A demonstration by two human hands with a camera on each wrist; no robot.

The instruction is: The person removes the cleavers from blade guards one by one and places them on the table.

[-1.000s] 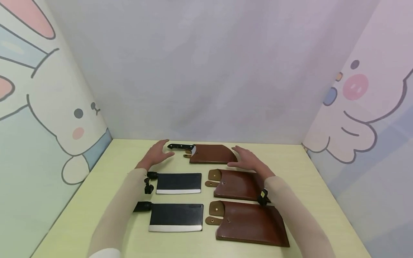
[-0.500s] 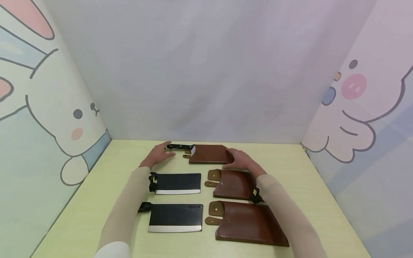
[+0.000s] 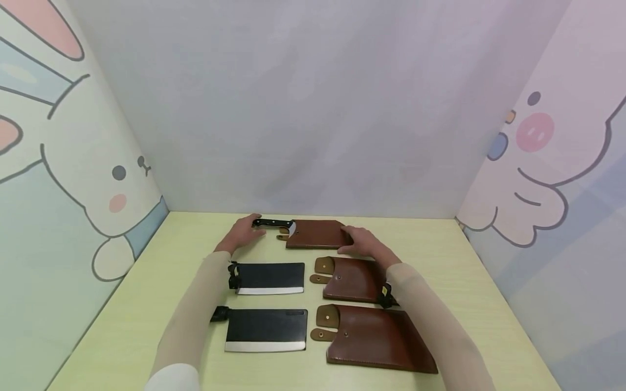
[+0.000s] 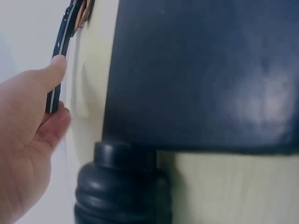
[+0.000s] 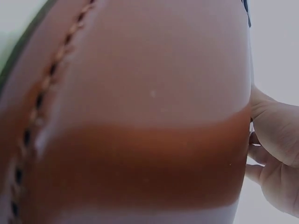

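Observation:
At the back of the table lies a sheathed knife (image 3: 318, 234), its black riveted handle to the left and its blade inside a brown leather sheath. My left hand (image 3: 240, 232) holds the handle's end; in the left wrist view the thumb lies across the handle (image 4: 62, 42), with fingers on its other side. Around the sheath's right end is my right hand (image 3: 363, 242), fingers over the upper corner and thumb by the lower edge. In the right wrist view its fingertips are hidden behind a nearer sheath (image 5: 154, 168), so I cannot tell how firmly they hold.
Two bare black cleavers, a middle one (image 3: 270, 278) and a front one (image 3: 266, 330), lie below my left arm with handles leftward. To their right are two brown sheaths, a middle one (image 3: 353, 279) and a front one (image 3: 379, 338). Walls enclose the table (image 3: 122, 320).
My left hand has moved slightly right onto the handle's end. My right hand has moved left over the sheath's right end. The sheathed knife stays about where it was.

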